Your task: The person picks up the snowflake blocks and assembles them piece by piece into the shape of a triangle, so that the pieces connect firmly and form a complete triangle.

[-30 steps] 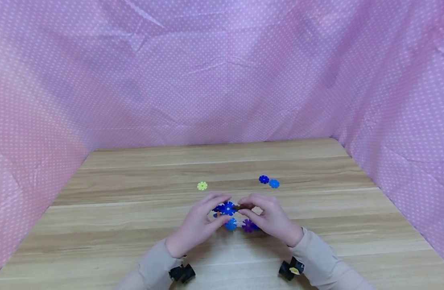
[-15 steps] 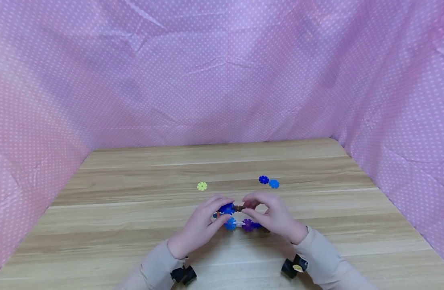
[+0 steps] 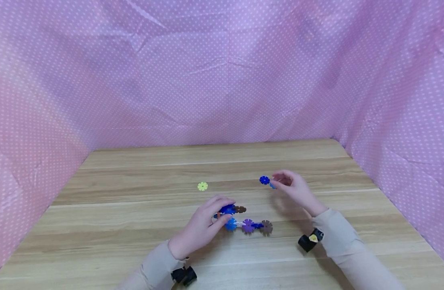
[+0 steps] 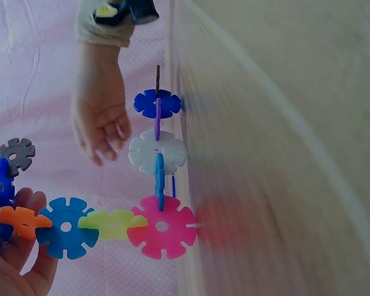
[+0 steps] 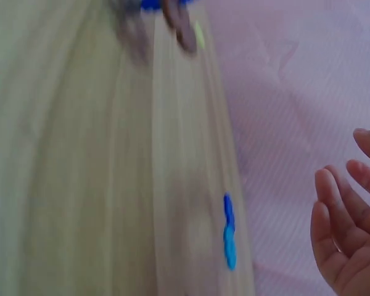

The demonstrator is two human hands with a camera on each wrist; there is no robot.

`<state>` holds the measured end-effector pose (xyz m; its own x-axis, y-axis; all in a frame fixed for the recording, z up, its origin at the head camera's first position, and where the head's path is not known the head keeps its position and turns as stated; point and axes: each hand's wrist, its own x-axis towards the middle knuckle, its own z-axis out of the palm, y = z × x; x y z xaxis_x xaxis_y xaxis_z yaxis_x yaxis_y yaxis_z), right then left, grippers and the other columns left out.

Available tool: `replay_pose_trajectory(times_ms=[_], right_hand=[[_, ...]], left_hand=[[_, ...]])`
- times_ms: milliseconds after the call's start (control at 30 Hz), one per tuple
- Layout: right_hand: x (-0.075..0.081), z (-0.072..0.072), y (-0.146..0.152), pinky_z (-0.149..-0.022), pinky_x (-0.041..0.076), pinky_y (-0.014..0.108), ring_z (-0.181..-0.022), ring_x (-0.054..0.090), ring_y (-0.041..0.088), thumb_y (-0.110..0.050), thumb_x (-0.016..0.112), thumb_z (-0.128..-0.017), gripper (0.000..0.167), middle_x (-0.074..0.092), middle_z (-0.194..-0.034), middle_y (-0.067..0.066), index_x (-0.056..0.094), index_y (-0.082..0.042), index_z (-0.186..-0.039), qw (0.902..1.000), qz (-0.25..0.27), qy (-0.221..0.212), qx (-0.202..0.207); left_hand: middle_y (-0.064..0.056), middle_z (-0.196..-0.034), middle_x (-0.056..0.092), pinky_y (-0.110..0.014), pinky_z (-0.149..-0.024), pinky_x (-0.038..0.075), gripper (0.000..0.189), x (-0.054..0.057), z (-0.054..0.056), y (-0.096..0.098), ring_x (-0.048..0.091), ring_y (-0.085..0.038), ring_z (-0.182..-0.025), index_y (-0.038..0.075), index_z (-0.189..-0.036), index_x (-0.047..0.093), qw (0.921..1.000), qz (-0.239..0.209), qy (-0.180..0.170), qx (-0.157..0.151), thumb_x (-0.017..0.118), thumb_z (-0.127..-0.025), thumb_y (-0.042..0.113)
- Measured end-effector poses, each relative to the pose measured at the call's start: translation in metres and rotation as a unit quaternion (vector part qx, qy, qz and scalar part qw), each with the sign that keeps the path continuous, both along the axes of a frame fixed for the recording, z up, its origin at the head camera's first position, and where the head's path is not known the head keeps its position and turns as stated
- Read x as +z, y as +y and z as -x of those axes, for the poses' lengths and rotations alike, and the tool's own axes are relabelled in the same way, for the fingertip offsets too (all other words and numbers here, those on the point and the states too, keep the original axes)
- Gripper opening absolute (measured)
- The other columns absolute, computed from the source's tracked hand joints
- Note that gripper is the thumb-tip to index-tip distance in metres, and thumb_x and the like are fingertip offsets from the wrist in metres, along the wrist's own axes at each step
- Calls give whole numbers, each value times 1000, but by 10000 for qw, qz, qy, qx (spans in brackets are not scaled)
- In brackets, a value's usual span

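Observation:
My left hand (image 3: 196, 229) grips the blue end of a chain of interlocked notched plastic discs, like snowflake connectors, between fingers and thumb. In the left wrist view the chain passes from an orange disc (image 4: 23, 222) through a blue disc (image 4: 66, 246) and a yellow-green one (image 4: 114, 225) to a pink disc (image 4: 148, 234). There it turns up through a white disc (image 4: 142, 151) and a purple disc (image 4: 158, 120). A brown disc (image 3: 267, 228) ends that branch. My right hand (image 3: 296, 191), holding nothing, hovers at a loose light-blue disc (image 3: 272, 186), partly covering it.
Beside the light-blue disc lies a loose dark-blue disc (image 3: 264, 180). Farther left, a yellow-green disc (image 3: 202, 186) lies flat on the wooden table (image 3: 98, 225). A pink dotted cloth (image 3: 222, 80) hangs around the back and sides.
My right hand has let go of the brown disc on the chain and moved right and away to the loose blue discs. My left hand stays in place with the chain.

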<state>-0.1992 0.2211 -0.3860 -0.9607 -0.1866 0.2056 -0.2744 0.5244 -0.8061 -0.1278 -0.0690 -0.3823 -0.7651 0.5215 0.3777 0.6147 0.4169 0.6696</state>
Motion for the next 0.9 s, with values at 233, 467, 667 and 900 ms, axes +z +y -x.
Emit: replay_pose_trajectory(times_ms=[233, 467, 667, 900], right_hand=[[-7, 27, 23, -84, 51, 35, -93, 61, 27, -13, 62, -91, 33, 65, -102, 19, 57, 9, -115, 9971, -758, -73, -29], [-15, 42, 36, -96, 45, 52, -109, 55, 42, -15, 63, -91, 43, 58, -116, 29, 50, 10, -123, 9915, -1125, -656, -27], [-18, 46, 41, -94, 46, 53, -110, 54, 44, -17, 65, -89, 49, 56, -118, 31, 47, 9, -126, 9872, -1329, -880, -46], [-22, 50, 41, -94, 46, 52, -109, 53, 42, -18, 67, -88, 51, 54, -119, 30, 46, 9, -127, 9851, -1400, -992, 123]], left_hand=[[-2, -123, 58, -33, -91, 52, 30, -1, 1, 2, 58, -14, -111, 10, -125, 57, 10000, -25, 48, -56, 55, -96, 18], [-2, -122, 58, -31, -89, 52, 29, -1, 1, 2, 58, -13, -107, 9, -123, 58, 9999, -59, 124, -62, 56, -96, 17], [0, -121, 59, -28, -85, 53, 27, -1, 1, 2, 58, -10, -103, 11, -121, 59, 9999, -68, 92, -78, 55, -96, 18], [0, -121, 59, -29, -86, 52, 26, -1, 0, 2, 58, -11, -105, 11, -121, 60, 10000, -55, 39, -36, 56, -96, 18]])
